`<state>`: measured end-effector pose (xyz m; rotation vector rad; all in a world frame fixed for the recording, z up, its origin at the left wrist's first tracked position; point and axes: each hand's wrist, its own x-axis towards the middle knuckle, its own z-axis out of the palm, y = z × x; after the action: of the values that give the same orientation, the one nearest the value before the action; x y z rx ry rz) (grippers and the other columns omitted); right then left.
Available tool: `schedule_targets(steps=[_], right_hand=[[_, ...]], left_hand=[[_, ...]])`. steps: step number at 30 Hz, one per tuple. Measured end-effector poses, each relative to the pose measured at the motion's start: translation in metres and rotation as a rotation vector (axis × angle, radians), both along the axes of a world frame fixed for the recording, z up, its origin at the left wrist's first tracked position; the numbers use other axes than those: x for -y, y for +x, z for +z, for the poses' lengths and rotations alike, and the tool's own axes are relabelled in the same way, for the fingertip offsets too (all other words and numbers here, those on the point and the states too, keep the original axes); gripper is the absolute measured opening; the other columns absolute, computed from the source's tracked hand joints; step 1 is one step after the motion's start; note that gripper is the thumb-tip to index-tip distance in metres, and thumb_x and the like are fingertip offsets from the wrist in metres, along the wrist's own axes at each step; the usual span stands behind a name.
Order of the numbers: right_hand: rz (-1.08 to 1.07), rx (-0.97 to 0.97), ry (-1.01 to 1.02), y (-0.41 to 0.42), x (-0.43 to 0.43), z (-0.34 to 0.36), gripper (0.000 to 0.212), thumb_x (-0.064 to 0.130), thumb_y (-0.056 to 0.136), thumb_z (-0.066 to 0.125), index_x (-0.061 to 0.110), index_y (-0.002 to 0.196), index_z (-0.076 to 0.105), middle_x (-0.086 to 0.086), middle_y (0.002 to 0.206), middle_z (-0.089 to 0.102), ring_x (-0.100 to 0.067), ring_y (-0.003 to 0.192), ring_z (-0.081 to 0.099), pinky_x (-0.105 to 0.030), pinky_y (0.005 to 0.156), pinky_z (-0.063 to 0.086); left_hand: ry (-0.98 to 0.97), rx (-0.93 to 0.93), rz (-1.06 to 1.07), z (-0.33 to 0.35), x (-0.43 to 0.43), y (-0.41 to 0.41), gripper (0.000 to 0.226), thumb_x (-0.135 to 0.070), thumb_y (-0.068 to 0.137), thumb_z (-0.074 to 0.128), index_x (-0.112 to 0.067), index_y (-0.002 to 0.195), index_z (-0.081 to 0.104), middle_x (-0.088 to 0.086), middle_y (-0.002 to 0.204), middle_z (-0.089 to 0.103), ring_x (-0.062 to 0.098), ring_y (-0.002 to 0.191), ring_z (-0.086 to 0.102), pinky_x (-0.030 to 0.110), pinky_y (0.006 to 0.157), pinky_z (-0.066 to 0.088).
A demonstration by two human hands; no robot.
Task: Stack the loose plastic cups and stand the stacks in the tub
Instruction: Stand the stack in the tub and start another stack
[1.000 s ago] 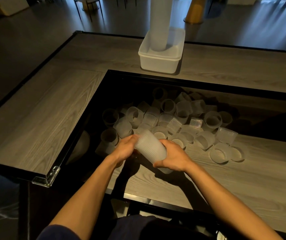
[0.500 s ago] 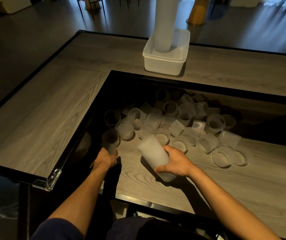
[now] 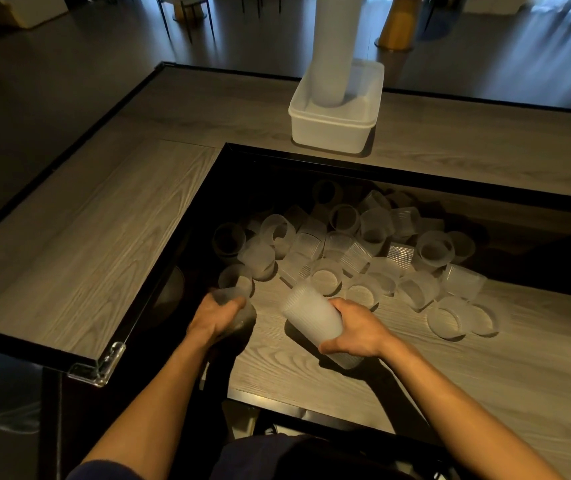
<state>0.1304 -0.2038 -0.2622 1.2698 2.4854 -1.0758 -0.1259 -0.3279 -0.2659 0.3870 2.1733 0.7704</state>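
Observation:
My right hand (image 3: 355, 329) grips a short stack of frosted ribbed cups (image 3: 308, 315), tilted with its open end up and to the left. My left hand (image 3: 216, 318) curls round a single loose cup (image 3: 233, 299) at the near left of the pile. Several loose translucent cups (image 3: 353, 249) lie scattered on the lower wooden surface beyond both hands. A white tub (image 3: 332, 128) stands on the raised ledge at the back, with a tall cup stack (image 3: 334, 46) upright in it.
A black-edged raised wooden ledge (image 3: 79, 244) runs along the left and back of the sunken surface. Two cups (image 3: 446, 320) sit apart at the right of the pile. A clear bracket (image 3: 98, 363) caps the ledge's near corner.
My left hand left the stack, reached down-left to the pile's edge and closed round a loose cup. My right hand kept the stack and shifted slightly right.

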Motion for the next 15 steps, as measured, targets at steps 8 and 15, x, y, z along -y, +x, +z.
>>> schedule_targets(steps=[8, 15], right_hand=[[0.07, 0.072, 0.067, -0.003, 0.004, -0.005, 0.085, 0.05, 0.06, 0.088, 0.029, 0.133, 0.051, 0.004, 0.123, 0.056, -0.016, 0.111, 0.054, -0.036, 0.095, 0.051], [0.111, 0.097, 0.124, -0.006, 0.004, -0.001, 0.084, 0.046, 0.06, 0.088, 0.031, 0.133, 0.049, 0.004, 0.123, 0.056, -0.018, 0.115, 0.053, -0.042, 0.098, 0.05]], left_hand=[[0.157, 0.062, -0.165, 0.026, -0.012, 0.005, 0.031, -0.039, 0.082, 0.07, -0.024, 0.108, 0.061, 0.001, 0.115, 0.058, 0.017, 0.095, 0.057, 0.03, 0.07, 0.047], [0.231, 0.21, -0.388, 0.036, -0.02, 0.02, 0.053, -0.045, 0.08, 0.077, -0.03, 0.128, 0.059, 0.001, 0.129, 0.052, 0.019, 0.117, 0.053, 0.039, 0.097, 0.052]])
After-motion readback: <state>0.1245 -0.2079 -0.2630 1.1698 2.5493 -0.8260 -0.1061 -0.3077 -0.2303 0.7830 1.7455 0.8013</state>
